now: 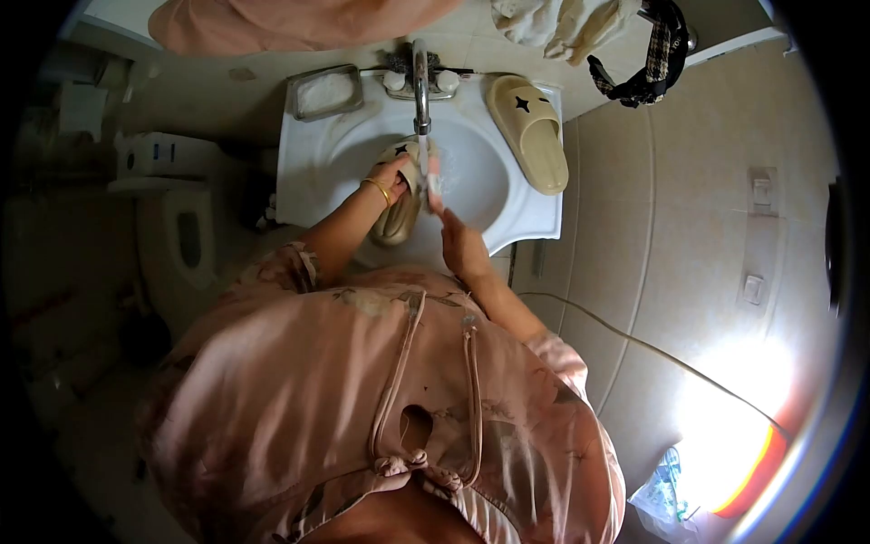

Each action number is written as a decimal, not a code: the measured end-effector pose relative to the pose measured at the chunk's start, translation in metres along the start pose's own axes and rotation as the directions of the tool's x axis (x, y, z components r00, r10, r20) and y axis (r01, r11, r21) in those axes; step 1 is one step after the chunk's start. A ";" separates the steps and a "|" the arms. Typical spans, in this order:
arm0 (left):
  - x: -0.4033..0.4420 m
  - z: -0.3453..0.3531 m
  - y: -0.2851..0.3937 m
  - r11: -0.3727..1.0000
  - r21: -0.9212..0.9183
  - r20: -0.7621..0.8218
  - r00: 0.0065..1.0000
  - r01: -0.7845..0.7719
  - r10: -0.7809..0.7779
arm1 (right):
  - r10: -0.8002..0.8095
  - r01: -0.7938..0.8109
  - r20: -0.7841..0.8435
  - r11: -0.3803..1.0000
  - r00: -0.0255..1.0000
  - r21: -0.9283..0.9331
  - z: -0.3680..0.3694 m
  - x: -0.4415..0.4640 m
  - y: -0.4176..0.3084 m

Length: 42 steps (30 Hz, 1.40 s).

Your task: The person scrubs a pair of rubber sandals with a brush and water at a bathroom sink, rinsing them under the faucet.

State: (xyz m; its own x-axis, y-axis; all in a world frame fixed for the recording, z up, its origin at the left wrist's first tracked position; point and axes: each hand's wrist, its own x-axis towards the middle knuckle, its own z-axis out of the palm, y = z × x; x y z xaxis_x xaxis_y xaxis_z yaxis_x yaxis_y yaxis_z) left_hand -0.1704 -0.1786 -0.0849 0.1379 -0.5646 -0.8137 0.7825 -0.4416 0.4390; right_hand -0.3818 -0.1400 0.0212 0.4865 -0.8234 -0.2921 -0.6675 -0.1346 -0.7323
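Over the white sink basin (485, 186), my left hand (390, 179) grips a beige slipper (396, 222) by its strap, which has a black star mark. The slipper is tilted on its side under the faucet (421, 100), and water runs from the spout. My right hand (460, 243) is closed around the handle of a pinkish brush (434, 177), whose head is at the slipper's right side, beside the water stream. The brush head is partly blurred. A second beige slipper (544, 152) rests on the sink's right rim.
A soap dish (326, 92) sits on the sink's back left corner. A toilet (177, 236) stands to the left. White cloth (589, 27) and a dark headband (654, 77) hang at the upper right. A cable (625, 334) crosses the right wall near a bright lamp (739, 453).
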 end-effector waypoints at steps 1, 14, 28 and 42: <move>0.001 0.003 0.000 1.000 0.012 0.018 1.000 -0.008 0.008 | 0.001 -0.001 -0.004 1.000 1.000 0.026 -0.001 -0.012 0.005; -0.001 0.007 0.019 0.976 -0.130 -0.024 0.983 0.175 -0.179 | 0.098 -0.057 0.136 0.960 0.986 -0.275 -0.032 -0.008 -0.027; -0.008 0.017 0.036 0.988 0.010 0.112 0.982 0.152 -0.152 | 0.061 -0.041 0.050 0.943 0.997 -0.329 -0.053 0.001 -0.042; -0.044 0.004 0.063 0.967 0.254 0.091 0.994 0.032 -0.056 | -0.023 0.043 -0.205 0.994 0.978 0.096 -0.068 -0.009 -0.042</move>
State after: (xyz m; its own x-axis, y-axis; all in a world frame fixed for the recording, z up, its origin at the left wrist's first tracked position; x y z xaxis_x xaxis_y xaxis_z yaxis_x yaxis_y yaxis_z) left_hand -0.1299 -0.1843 -0.0199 0.0380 -0.5998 -0.7993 0.6069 -0.6216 0.4953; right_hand -0.3964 -0.1641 0.0967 0.3755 -0.9158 -0.1426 -0.5889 -0.1169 -0.7997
